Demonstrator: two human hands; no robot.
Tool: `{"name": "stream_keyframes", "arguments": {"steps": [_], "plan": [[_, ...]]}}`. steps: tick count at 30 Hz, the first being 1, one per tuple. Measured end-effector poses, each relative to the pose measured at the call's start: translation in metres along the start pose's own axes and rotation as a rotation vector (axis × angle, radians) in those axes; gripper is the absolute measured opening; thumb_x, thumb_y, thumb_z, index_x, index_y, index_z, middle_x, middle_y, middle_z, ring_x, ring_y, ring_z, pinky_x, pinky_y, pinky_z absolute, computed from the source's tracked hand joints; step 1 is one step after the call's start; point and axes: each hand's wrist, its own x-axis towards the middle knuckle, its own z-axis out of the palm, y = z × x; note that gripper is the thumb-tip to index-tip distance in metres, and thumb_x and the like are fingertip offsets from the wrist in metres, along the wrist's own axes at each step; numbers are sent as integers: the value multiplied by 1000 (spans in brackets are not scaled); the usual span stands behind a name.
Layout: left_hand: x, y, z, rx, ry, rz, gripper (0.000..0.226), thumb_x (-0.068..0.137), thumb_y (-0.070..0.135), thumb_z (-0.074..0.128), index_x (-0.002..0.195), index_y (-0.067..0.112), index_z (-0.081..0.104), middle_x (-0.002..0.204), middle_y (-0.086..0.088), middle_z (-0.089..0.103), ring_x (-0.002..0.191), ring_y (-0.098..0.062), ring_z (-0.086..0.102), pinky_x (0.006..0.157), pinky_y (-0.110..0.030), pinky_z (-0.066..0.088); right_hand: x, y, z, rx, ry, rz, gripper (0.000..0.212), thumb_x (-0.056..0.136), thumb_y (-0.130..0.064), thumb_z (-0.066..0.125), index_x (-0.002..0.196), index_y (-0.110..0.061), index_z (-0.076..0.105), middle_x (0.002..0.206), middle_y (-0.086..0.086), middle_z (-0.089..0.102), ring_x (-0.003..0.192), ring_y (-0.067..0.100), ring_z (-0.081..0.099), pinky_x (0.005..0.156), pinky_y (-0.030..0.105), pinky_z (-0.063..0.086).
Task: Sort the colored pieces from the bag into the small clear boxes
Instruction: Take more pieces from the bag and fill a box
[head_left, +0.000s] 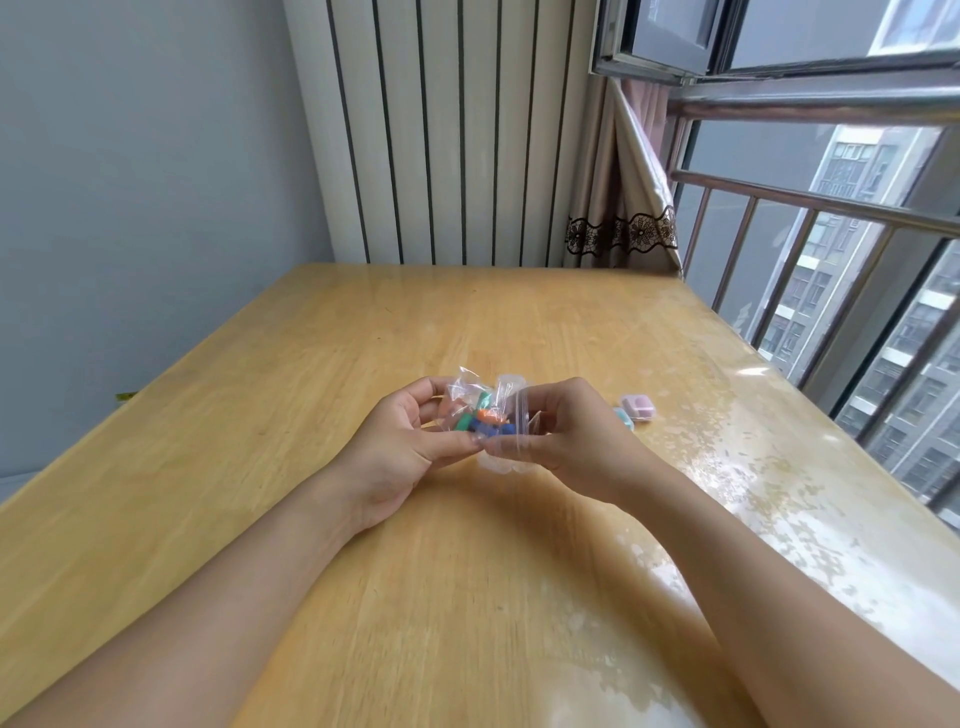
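We pinch the clear bag (480, 410) of colored pieces (485, 422) between left hand (402, 447) and right hand (566, 431); small boxes (638, 408) sit just beyond our right hand.

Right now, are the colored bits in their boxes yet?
Not yet. Nothing looks sorted: the green, orange and blue pieces sit inside the small clear plastic bag, held by both the left hand and right hand. The small pinkish clear box waits on the wooden table. All sorting remains.

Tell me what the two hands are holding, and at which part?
Both hold the small clear bag of colored pieces. The left hand grips its left side, the right hand pinches its right edge.
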Motion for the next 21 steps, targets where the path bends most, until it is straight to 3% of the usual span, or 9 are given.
{"name": "stream_keyframes", "arguments": {"steps": [4,8,12,15,17,19,21], "plan": [[0,0,1,-4,0,-13,40,82,-12,71,117,8,65,113,-12,75,102,-22,73,82,-27,61,0,0,1,-71,32,-18,23,85,-29,82,89,-7,76,76,19,70,59,13,49,58,34,41],[0,1,-2,4,-38,-20,44,83,-12,71,121,9,65,117,-12,74,108,-26,72,89,-31,60,-2,-3,-4,-13,-3,4,13,89,-21,78,90,-9,75,57,-15,60,49,1,46,53,18,37],[1,4,-5,-47,-65,-69,50,80,-9,74,125,10,63,114,-14,72,102,-26,70,83,-31,61,-3,-7,-7,-2,10,23,11,90,-17,77,91,-7,73,51,-17,54,46,1,42,50,16,35],[1,8,-4,-55,-71,-114,57,74,16,83,126,13,63,105,-8,71,97,-21,68,78,-32,60,-3,-9,-9,-140,60,10,11,87,-17,79,80,-15,72,49,-17,52,46,2,44,50,14,35],[0,7,0,0,-44,-115,63,71,26,89,126,13,60,101,-4,74,93,-19,69,74,-30,58,-4,-11,-7,-214,57,-11,24,85,-17,80,68,-25,66,48,-19,52,47,2,46,50,12,34],[0,4,3,24,-8,-99,67,67,26,87,125,12,57,103,-4,73,90,-18,71,69,-27,57,-5,-12,-3,-264,37,-24,33,85,-19,79,61,-30,59,48,-19,51,48,3,47,50,13,34],[1,3,3,32,8,-69,53,72,21,85,118,15,59,103,-5,72,91,-19,72,69,-27,56,-5,-13,-1,-288,31,-36,29,86,-22,78,63,-26,61,52,-16,52,50,3,47,52,14,34]]}}
